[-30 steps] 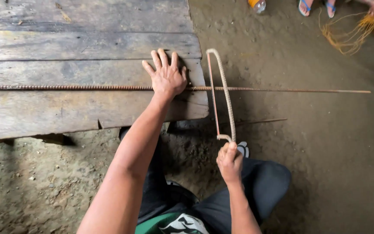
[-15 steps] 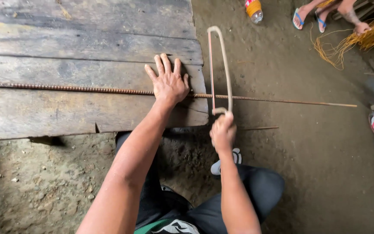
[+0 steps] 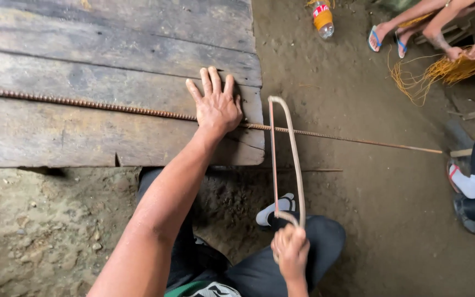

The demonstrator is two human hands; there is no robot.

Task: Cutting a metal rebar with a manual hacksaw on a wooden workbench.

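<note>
The weathered grey plank tabletop (image 3: pixel 56 132) carries a long ribbed rusty steel bar (image 3: pixel 83 103), whose thin end juts past the tabletop's right edge over the dirt floor. Just off that edge the bow-framed hacksaw (image 3: pixel 288 159) crosses the bar, which looks unsevered; cutting seems unfinished. The left hand (image 3: pixel 215 107) pins it, fingers spread; the right hand (image 3: pixel 291 253) has its grip closed around the saw handle.

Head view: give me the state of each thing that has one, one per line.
Left hand: flat, pressing the rebar.
Right hand: closed on the hacksaw handle.
Rebar: lying across the wooden platform, one end overhanging the dirt.
Hacksaw: held with its blade crossing the rebar just off the platform edge.
Plastic bottle: lying on the ground, capped.
</note>
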